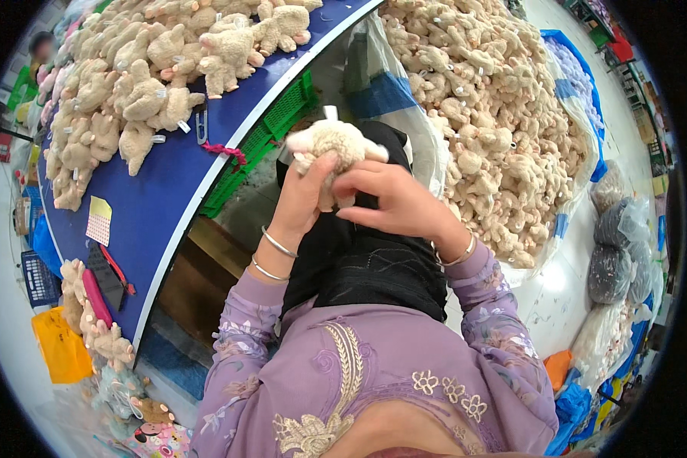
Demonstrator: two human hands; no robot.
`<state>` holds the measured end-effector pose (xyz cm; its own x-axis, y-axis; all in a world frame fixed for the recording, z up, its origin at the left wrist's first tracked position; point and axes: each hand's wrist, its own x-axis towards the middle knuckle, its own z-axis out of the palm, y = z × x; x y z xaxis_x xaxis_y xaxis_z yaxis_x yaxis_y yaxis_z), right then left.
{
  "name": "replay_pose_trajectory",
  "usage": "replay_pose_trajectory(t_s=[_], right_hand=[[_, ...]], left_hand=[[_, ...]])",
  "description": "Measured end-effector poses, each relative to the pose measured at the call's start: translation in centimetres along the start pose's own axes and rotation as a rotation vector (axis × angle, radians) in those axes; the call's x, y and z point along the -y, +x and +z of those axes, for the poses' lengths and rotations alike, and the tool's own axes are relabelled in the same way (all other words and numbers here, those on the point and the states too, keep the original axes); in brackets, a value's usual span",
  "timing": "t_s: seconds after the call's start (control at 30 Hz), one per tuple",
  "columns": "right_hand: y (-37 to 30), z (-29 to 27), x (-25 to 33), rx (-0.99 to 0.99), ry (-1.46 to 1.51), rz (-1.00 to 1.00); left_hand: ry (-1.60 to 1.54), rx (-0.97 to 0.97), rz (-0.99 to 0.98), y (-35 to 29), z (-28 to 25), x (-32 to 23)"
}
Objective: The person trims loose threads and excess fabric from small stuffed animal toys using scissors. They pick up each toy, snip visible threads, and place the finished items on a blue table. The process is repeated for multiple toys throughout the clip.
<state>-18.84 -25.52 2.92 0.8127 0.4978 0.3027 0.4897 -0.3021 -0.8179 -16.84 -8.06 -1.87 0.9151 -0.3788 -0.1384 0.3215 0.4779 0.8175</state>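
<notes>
A small cream plush toy with a white tag is held up above my lap. My left hand is closed round its left side, thumb on the fleecy body. Against the toy's lower right side, my right hand has its fingers bent and pressed together; whether they pinch the fabric or a small part of it is hidden. Many similar plush toys lie heaped on the blue table to the left. A pair of metal snips with a pink cord rests at the table's edge.
On my right stands a big white sack full of cream plush toys. Beneath the table edge sits a green plastic crate. A yellow sticker sheet and a pink-and-black item lie on the table. Bagged bundles line the far right.
</notes>
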Motion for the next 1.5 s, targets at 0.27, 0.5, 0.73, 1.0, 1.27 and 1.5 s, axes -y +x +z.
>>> replay_pose_trajectory(t_s=[0.27,0.5,0.73,1.0,1.27,1.5], right_hand=[[2.0,-3.9,-2.1,-0.330,0.250,0.277],[2.9,-2.8,-4.1,-0.489,0.284,0.400],[3.5,-4.3,-2.8,-0.285,0.464,0.458],[3.4,-0.9,-2.5,-0.303,0.431,0.401],[4.3,-2.1,-2.8,-0.400,0.476,0.392],[4.9,-2.4,-3.4,-0.433,0.625,0.430]], left_hand=[[-0.098,-0.026,-0.017,-0.5,0.8,0.5],[-0.125,-0.182,0.178,-0.1,-0.3,1.3],[0.065,-0.185,0.236,-0.1,1.1,0.4],[0.018,-0.204,0.260,0.0,2.2,0.1],[0.313,-0.075,0.140,-0.5,1.4,-1.2],[0.280,0.057,0.125,-0.7,1.0,-0.5]])
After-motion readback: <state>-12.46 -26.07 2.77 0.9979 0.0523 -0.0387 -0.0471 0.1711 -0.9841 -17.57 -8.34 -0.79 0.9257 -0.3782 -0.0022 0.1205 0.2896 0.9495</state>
